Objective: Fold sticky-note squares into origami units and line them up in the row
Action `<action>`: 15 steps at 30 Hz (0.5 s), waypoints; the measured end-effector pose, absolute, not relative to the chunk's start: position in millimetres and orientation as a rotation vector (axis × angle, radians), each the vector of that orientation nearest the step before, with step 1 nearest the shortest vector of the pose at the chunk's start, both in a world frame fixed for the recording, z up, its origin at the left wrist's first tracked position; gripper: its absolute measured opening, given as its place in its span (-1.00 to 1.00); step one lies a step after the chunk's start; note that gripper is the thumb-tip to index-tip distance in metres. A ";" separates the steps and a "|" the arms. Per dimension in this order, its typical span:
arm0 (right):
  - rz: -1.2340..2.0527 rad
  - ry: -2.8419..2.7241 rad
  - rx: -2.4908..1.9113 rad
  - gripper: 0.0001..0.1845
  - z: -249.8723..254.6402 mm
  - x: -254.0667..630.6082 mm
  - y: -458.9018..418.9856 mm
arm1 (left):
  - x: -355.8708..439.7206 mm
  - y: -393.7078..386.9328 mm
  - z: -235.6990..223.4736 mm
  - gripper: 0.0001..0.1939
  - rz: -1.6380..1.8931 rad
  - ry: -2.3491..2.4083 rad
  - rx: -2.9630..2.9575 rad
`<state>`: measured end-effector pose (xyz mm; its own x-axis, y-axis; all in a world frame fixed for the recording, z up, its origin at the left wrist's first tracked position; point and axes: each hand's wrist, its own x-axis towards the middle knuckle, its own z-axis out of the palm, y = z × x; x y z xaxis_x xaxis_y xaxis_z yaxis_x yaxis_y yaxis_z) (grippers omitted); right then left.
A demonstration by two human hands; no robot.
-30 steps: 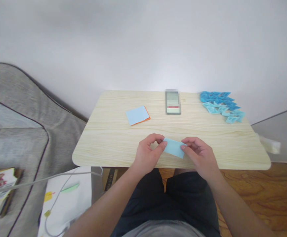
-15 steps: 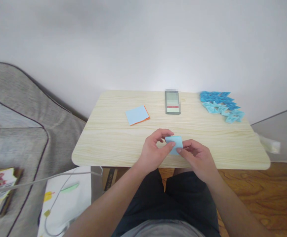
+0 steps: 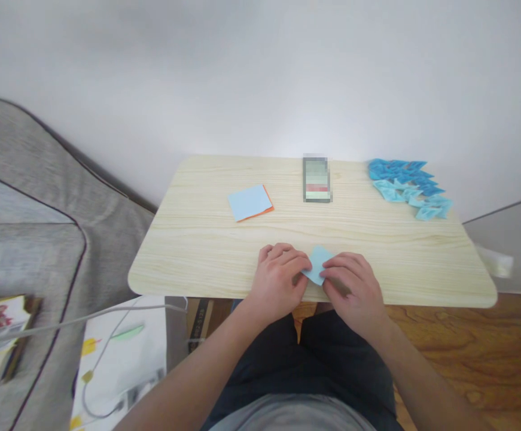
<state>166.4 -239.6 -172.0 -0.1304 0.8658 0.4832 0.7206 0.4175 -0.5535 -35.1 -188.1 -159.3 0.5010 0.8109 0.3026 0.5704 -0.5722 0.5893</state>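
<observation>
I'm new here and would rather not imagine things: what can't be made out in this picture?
- Head view: parts of the light-blue paper, covered by fingers of the left hand and right hand.
- Head view: the display of the dark-framed device, blurred into blocks.
- Head view: most of the paper stack's orange layer, hidden by blue above.
- Head view: the gray sofa's far side, cut off by the left edge.

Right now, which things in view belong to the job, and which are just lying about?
Likely in the job:
light-blue paper, at the fingertips of left hand and right hand
paper stack, probably stock
folded blue pieces, similar colour
table, the work surface

Likely just lying about:
phone-like device, pixelated, use unclear
cable
printed matter on the sofa
</observation>
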 end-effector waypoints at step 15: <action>0.289 -2.027 -1.432 -0.85 -172.5 171.4 -239.6 | -47.6 -196.8 -162.0 -0.88 0.710 1.139 2.430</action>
